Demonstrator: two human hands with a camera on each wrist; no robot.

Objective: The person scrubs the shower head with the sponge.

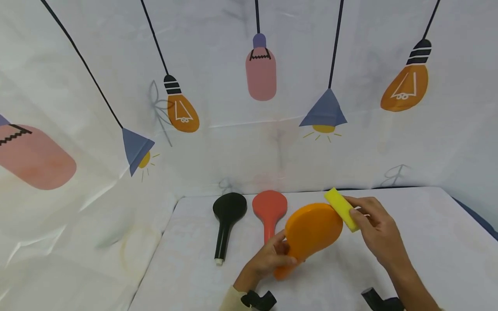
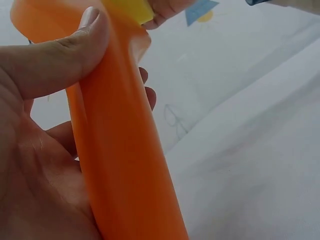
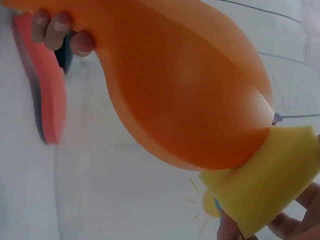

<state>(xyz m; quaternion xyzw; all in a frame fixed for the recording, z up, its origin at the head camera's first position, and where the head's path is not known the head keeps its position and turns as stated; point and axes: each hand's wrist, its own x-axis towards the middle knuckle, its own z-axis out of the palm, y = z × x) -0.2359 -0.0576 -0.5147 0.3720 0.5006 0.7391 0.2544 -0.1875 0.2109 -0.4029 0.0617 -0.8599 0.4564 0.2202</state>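
Note:
In the head view my left hand (image 1: 268,259) grips an orange plastic paddle (image 1: 313,229) by its handle, with the round head tilted up to the right. The left wrist view shows the thumb lying along the handle (image 2: 125,150) and fingertips coming round behind it. My right hand (image 1: 375,224) pinches a yellow sponge (image 1: 342,209) between thumb and fingers. Seen from the right wrist, the sponge (image 3: 265,180) meets the outer edge of the paddle's head (image 3: 200,100). Both hands are above the white table.
A black paddle (image 1: 230,209) with a pale handle end lies on the white table (image 1: 186,268), left of a red paddle (image 1: 269,207) whose lower handle is hidden behind my left hand. Behind the table hangs a white sheet (image 1: 225,160) printed with lamps and bulbs.

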